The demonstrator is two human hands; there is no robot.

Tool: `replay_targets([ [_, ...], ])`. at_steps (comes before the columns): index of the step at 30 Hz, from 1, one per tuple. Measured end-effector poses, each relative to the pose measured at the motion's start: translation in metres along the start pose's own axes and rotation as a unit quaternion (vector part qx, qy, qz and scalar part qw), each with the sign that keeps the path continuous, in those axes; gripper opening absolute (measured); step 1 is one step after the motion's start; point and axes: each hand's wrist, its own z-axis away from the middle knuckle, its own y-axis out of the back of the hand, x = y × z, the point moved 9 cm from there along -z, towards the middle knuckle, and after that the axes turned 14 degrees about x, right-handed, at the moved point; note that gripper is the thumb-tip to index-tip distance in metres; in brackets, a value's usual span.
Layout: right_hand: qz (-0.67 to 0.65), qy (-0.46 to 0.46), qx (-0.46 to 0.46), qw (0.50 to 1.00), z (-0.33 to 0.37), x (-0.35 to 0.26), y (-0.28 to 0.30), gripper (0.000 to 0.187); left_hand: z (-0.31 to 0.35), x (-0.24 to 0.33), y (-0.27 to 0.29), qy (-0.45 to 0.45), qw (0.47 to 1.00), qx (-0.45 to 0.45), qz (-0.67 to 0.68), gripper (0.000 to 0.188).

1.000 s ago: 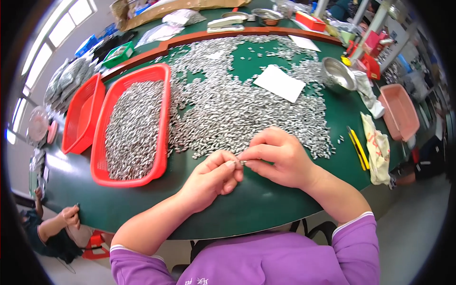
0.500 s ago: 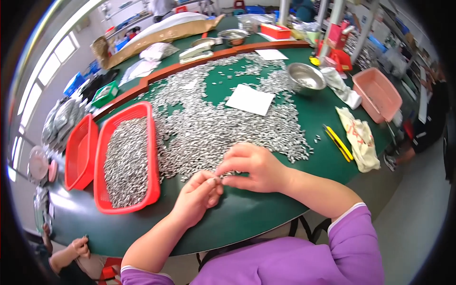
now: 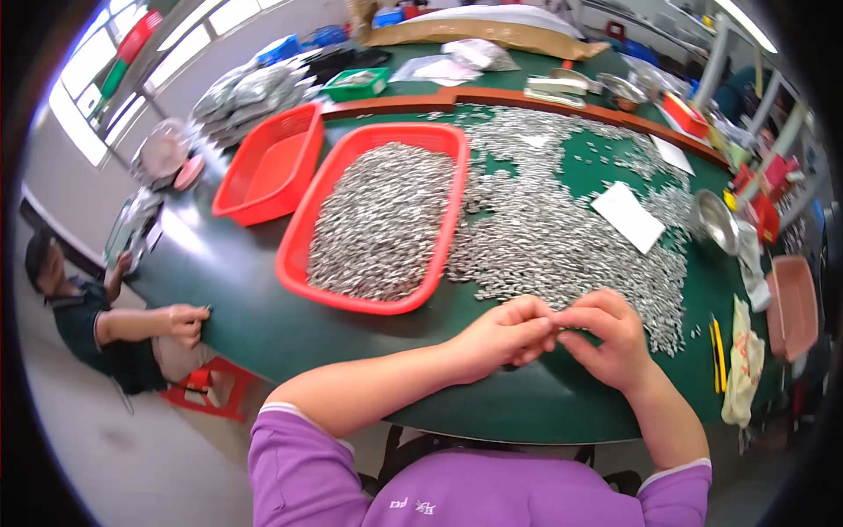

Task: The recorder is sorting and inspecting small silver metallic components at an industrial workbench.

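Observation:
My left hand [image 3: 509, 335] and my right hand [image 3: 612, 337] meet at the fingertips above the near edge of a spread of small silvery metal pieces [image 3: 562, 237]. Both hands are closed in a pinch. Whatever lies between the fingertips is too small or too covered to make out. To the left of my hands stands a red plastic basket [image 3: 299, 281], heaped with the same kind of silvery pieces [image 3: 382, 224]. A white sheet of card [image 3: 629, 217] lies on top of the spread.
An empty red basket [image 3: 272, 167] leans beside the full one on the green table [image 3: 263, 307]. At the right are a metal bowl [image 3: 716, 221], a yellow cutter [image 3: 719, 356], a cloth [image 3: 745, 369] and a pink tub [image 3: 793, 307]. A co-worker [image 3: 83, 325] sits at the left.
My view has turned left, so the baskets and table contents appear farther right and the co-worker shows more fully. My hands stay together, fingertips touching.

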Motion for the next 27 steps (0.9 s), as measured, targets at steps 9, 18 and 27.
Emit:
replay_targets([
  [9,0.023,-0.031,-0.003,0.999,0.0082,0.0013,-0.0010,0.025,0.0016,-0.0010,-0.0088,-0.014,1.000,-0.024,0.002,0.015],
  [18,0.026,-0.037,-0.007,0.999,0.0077,0.0034,-0.0008,0.024,-0.0010,-0.0016,-0.0079,-0.020,1.000,-0.023,0.002,0.015],
  [27,0.055,-0.003,-0.001,0.998,0.0026,-0.0057,0.0047,0.023,-0.0035,-0.0005,-0.0117,-0.010,1.000,-0.015,-0.002,0.014],
])
